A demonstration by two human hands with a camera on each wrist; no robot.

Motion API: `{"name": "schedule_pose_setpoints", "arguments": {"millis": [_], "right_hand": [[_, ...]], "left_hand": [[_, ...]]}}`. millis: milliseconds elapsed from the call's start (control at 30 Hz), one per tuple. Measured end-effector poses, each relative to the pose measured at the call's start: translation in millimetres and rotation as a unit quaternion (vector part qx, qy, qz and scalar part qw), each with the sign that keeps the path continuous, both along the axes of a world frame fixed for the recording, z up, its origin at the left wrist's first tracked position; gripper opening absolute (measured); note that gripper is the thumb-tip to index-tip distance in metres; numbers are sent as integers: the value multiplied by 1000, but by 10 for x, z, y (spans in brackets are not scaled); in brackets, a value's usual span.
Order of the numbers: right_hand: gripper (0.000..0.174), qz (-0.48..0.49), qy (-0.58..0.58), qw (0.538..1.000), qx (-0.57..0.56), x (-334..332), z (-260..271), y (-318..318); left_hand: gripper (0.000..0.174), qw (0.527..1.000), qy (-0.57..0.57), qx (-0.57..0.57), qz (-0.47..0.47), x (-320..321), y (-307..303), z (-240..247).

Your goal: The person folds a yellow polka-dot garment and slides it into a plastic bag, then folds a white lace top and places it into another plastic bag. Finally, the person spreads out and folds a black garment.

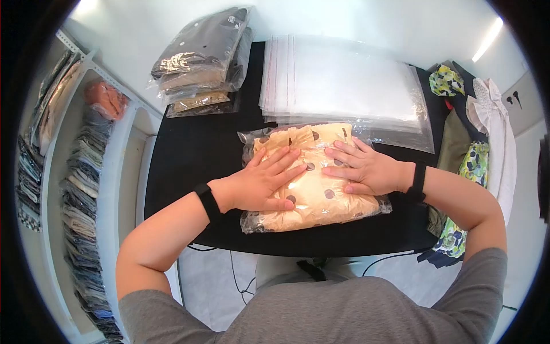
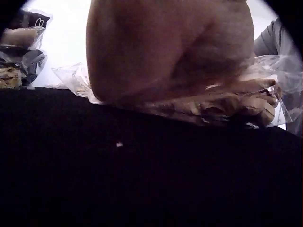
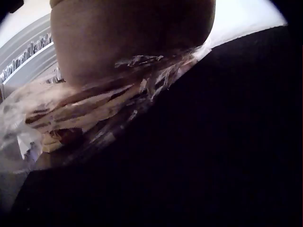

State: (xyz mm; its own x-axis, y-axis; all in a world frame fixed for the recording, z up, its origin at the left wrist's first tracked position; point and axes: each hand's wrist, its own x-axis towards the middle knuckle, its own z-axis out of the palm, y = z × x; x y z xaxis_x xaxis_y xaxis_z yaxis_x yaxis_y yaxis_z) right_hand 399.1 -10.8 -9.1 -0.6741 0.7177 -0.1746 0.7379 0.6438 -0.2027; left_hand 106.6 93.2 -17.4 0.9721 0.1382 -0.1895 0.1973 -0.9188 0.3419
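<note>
A folded yellow garment with dark dots point(image 1: 312, 198) lies in a clear plastic bag on the black tabletop, close to its front edge. My left hand point(image 1: 266, 180) rests flat on the bag's left half, fingers spread toward the middle. On the right half lies my right hand point(image 1: 369, 169), its fingers also straight and pointing inward. In the left wrist view the heel of the left hand point(image 2: 165, 52) presses down on the bag's side. The right wrist view shows the right hand point(image 3: 128, 42) over the crinkled plastic edge point(image 3: 94, 109).
Behind lies a stack of flat clear bags point(image 1: 344, 80). Bagged garments point(image 1: 200, 57) are piled at the back left. Loose clothes, one green-patterned point(image 1: 472, 166) and one white point(image 1: 498, 132), lie along the right edge. A shelf point(image 1: 109, 172) with folded bagged clothes stands at the left.
</note>
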Motion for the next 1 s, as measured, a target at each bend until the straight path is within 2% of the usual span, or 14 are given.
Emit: {"name": "schedule_pose_setpoints", "arguments": {"millis": [300,433,500,567,633,700,733,767,800,833,867,900,967,1000], "right_hand": [[50,-20,8,1000,-7,11,-42,-18],[51,-33,-2,999,7,-84,208,-95],[47,-81,-59,994,35,-171,470,-270],[42,-111,3,991,75,-250,499,-578],[47,-169,-23,985,-14,-374,615,-894],[55,-187,14,982,31,-316,377,-1067],[60,-200,62,977,46,-287,284,-1102],[65,-212,110,969,61,-259,187,-1123],[69,-199,173,963,51,-221,77,-1122],[69,-199,174,963,52,-226,38,-1139],[69,-209,186,958,55,-266,-10,-1204],[69,-218,197,954,63,-281,-37,-1216],[69,-218,198,954,61,-273,-73,-1216],[69,-220,195,954,59,-265,-82,-1212]], "left_hand": [[79,1000,10,3,-3,6,-13,5],[80,999,19,26,0,7,-30,14],[79,999,14,32,-5,7,-46,4],[78,999,16,49,4,9,-57,14],[77,998,4,55,3,2,-73,57],[76,998,-11,66,4,-3,-102,141],[66,995,-78,56,2,-24,-161,249],[66,995,-76,59,-2,-55,-236,377],[61,984,-112,136,12,-100,-333,494],[57,966,-148,212,27,-149,-425,547],[53,965,-201,154,74,-254,-612,516],[53,965,-199,157,74,-307,-713,532],[56,984,-102,31,146,-411,-889,577],[57,977,-121,56,165,-516,-1025,460]]}}
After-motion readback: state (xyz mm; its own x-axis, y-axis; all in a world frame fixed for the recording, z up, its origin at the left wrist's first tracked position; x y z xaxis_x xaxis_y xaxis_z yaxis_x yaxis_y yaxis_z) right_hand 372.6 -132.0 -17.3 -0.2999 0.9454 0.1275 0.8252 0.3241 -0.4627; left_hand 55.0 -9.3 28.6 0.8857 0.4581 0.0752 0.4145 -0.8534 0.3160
